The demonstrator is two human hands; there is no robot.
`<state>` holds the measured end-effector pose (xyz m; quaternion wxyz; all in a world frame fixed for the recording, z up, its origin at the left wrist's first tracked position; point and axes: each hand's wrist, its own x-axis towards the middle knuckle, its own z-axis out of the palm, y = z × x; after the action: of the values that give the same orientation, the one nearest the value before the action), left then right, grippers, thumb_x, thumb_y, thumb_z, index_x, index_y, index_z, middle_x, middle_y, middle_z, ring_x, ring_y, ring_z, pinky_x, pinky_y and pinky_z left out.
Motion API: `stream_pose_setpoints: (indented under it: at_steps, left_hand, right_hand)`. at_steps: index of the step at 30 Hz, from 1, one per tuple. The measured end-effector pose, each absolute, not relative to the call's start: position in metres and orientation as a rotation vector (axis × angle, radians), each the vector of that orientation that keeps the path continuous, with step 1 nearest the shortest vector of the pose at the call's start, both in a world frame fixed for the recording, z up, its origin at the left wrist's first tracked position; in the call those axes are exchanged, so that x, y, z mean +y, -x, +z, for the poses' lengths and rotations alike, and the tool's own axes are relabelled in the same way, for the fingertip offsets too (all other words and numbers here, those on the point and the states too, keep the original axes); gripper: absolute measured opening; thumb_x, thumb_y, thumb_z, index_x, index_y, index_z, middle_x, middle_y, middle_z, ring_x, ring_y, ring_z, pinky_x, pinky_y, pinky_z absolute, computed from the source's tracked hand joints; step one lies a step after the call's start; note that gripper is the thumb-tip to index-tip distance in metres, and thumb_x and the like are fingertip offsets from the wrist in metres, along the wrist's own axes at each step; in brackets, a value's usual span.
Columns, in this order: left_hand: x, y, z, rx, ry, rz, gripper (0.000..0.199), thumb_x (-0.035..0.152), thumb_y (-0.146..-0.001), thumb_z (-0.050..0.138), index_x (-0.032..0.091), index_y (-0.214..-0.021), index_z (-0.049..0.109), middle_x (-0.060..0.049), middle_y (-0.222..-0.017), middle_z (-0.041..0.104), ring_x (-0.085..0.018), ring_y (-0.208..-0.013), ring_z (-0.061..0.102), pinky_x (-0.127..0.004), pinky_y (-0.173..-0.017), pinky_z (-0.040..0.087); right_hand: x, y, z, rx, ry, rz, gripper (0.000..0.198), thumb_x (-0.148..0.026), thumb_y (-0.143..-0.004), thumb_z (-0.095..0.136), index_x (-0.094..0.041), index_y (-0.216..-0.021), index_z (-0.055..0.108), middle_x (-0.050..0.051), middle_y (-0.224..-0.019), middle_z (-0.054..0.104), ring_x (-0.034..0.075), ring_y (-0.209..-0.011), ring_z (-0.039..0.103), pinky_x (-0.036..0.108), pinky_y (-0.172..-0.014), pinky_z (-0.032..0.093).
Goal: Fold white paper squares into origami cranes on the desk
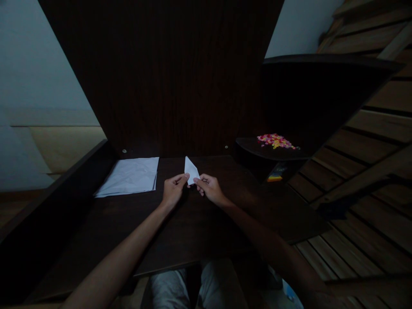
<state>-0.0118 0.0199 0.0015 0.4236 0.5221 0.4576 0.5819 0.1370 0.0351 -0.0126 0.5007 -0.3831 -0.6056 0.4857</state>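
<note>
Markings on colourful item (274, 177) illegible; my left hand (173, 189) and right hand (210, 188) pinch folded paper (191, 170), well inside desk edge (167, 266).

I can't tell what the tiny coloured bits (274, 140) on the shelf (250, 146) are, and the left hand (174, 188) and right hand (209, 187) cover parts of the folded white paper (191, 169).

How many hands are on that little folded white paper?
2. The left hand pinches the folded white paper at its lower left, nearer the white sheets; the right hand pinches its lower right.
</note>
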Motion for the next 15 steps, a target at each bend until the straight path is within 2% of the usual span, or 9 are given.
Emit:
stream_pose_setpoints:
  at_steps: [4, 7, 11, 15]
  left_hand:
    - [0.0206, 0.011, 0.001, 1.017, -1.264, 1.382, 0.029, 0.038, -0.065, 0.076, 0.013, -0.079, 0.071, -0.003, -0.07, 0.068, -0.014, -0.064, 0.059, -0.024, -0.063, 0.046]
    - [0.022, 0.0109, -0.001, 0.969, -1.238, 1.345, 0.032, 0.036, -0.06, 0.08, 0.013, -0.081, 0.07, -0.004, -0.069, 0.068, -0.015, -0.065, 0.061, -0.026, -0.065, 0.047]
    - [0.0235, 0.0114, -0.0019, 0.931, -1.174, 1.328, 0.034, 0.034, -0.059, 0.08, 0.013, -0.084, 0.071, -0.005, -0.071, 0.07, -0.015, -0.063, 0.06, -0.027, -0.066, 0.047]
    - [0.0227, 0.0121, -0.0002, 0.914, -1.138, 1.295, 0.032, 0.031, -0.059, 0.08, 0.012, -0.084, 0.073, -0.006, -0.076, 0.071, -0.013, -0.061, 0.057, -0.026, -0.063, 0.045]
  right_hand:
    - [0.0377, -0.1376, -0.0132, -1.446, 0.92, 1.135, 0.035, -0.049, -0.073, 0.063, -0.018, -0.062, 0.052, -0.005, -0.048, 0.051, 0.005, -0.036, 0.04, 0.017, -0.035, 0.031]
    - [0.0399, -0.1373, -0.0145, -1.434, 0.929, 1.144, 0.038, -0.052, -0.075, 0.059, -0.017, -0.06, 0.053, -0.004, -0.046, 0.051, 0.005, -0.036, 0.041, 0.017, -0.034, 0.031]
    - [0.0407, -0.1372, -0.0143, -1.416, 0.976, 1.164, 0.044, -0.058, -0.077, 0.054, -0.017, -0.059, 0.055, -0.002, -0.045, 0.051, 0.007, -0.037, 0.042, 0.017, -0.034, 0.031]
    - [0.0399, -0.1387, -0.0119, -1.397, 0.991, 1.167, 0.042, -0.057, -0.076, 0.056, -0.018, -0.061, 0.05, -0.004, -0.047, 0.051, 0.006, -0.037, 0.043, 0.016, -0.034, 0.031]
